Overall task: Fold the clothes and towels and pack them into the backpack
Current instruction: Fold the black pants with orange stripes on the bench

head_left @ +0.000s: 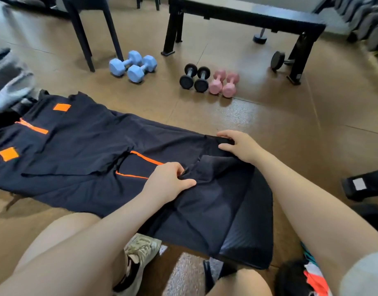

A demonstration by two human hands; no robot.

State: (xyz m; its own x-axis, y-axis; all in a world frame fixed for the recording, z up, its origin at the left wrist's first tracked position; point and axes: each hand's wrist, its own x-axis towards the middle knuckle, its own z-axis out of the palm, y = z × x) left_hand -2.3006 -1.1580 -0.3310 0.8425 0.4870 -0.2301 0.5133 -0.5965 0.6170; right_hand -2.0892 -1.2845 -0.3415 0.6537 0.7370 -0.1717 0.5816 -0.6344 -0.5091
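A pair of dark navy trousers (81, 146) with orange stripes and patches lies spread across a low black padded bench (256, 238), legs reaching to the left. My left hand (168, 182) pinches a fold of the fabric near the waist. Farther back, my right hand (239, 146) grips the trousers' black waistband at the bench's far edge. A grey and black heap of cloth (8, 86) sits at the far left. I cannot make out a backpack with certainty.
Blue dumbbells (132, 66), black dumbbells (194, 79) and pink dumbbells (224, 83) lie on the brown floor behind. A black bench (243, 16) and chair legs (85, 39) stand farther back. Colourful cloth (312, 274) lies at bottom right. My knees and a shoe (141, 253) are below.
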